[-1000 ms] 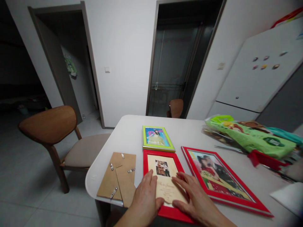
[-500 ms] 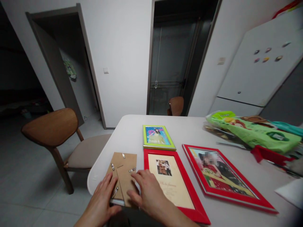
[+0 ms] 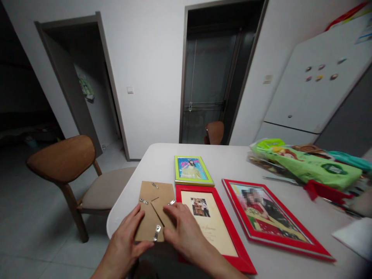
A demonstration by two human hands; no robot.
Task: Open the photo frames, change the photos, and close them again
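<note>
Lying back side up near the table's front left corner is a small picture frame (image 3: 147, 221), its brown backboard fitted with several metal clips and a slot. My left hand (image 3: 123, 238) grips its left edge and near-left corner, thumb along the bottom. On the opposite side my right hand (image 3: 186, 228) holds the right edge, fingers bent over it. Just right of it lies a red frame (image 3: 229, 224) with a cream insert and small photo, partly hidden by my right forearm. A lime-green frame (image 3: 207, 172) with a picture rests beyond that.
Another red frame (image 3: 293, 246) with a photo lies to the right on the white table (image 3: 232, 159). Farther right are a green package (image 3: 325, 164), a red object (image 3: 322, 190) and white paper (image 3: 353, 236). A wooden chair (image 3: 65, 159) stands left; a fridge (image 3: 310, 97) is behind.
The small picture frame has turned and shifted slightly, and its clips sit at different angles. Both my hands moved with it and now hold it by its sides. The view has tilted a little.
</note>
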